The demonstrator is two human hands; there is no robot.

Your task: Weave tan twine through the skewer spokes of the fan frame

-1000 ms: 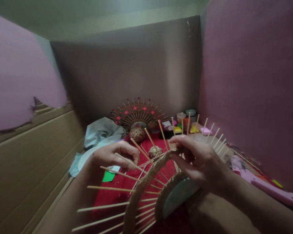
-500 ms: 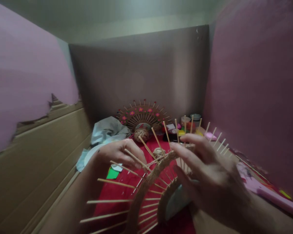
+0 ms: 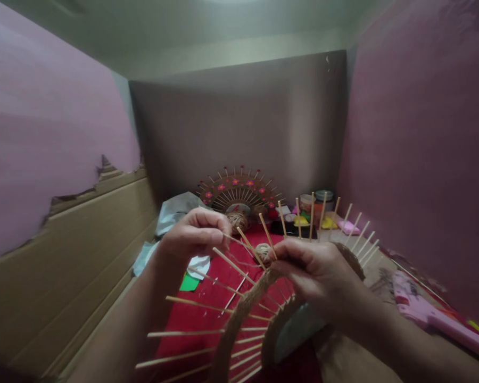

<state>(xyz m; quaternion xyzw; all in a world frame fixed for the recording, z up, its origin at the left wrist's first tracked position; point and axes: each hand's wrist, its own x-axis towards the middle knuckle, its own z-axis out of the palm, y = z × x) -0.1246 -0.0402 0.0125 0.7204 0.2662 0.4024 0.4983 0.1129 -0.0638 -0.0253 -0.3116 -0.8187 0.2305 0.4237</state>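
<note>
A half-round craft piece (image 3: pixel 239 319) with radiating wooden sticks and two arcs wound in jute twine stands tilted in front of me. My right hand (image 3: pixel 315 271) is closed on the top of its outer twine arc. My left hand (image 3: pixel 197 234) is raised a little above the sticks, its fingers pinched on a thin strand of twine (image 3: pixel 243 250) that runs toward the arc. A small ball of twine (image 3: pixel 262 251) lies on the red cloth (image 3: pixel 207 303) just behind the piece.
A finished sunburst piece (image 3: pixel 237 189) with pink flowers leans on the back cardboard wall, a larger twine ball (image 3: pixel 238 219) before it. Jars (image 3: pixel 317 202) and coloured bits sit at the back right. A pink glue gun (image 3: pixel 427 314) lies right. Pale cloth (image 3: pixel 175 210) lies left.
My left hand has lifted up off the sticks, drawing the twine strand taut. My right hand, spread half a second ago, has closed on the outer arc. The view has shifted slightly.
</note>
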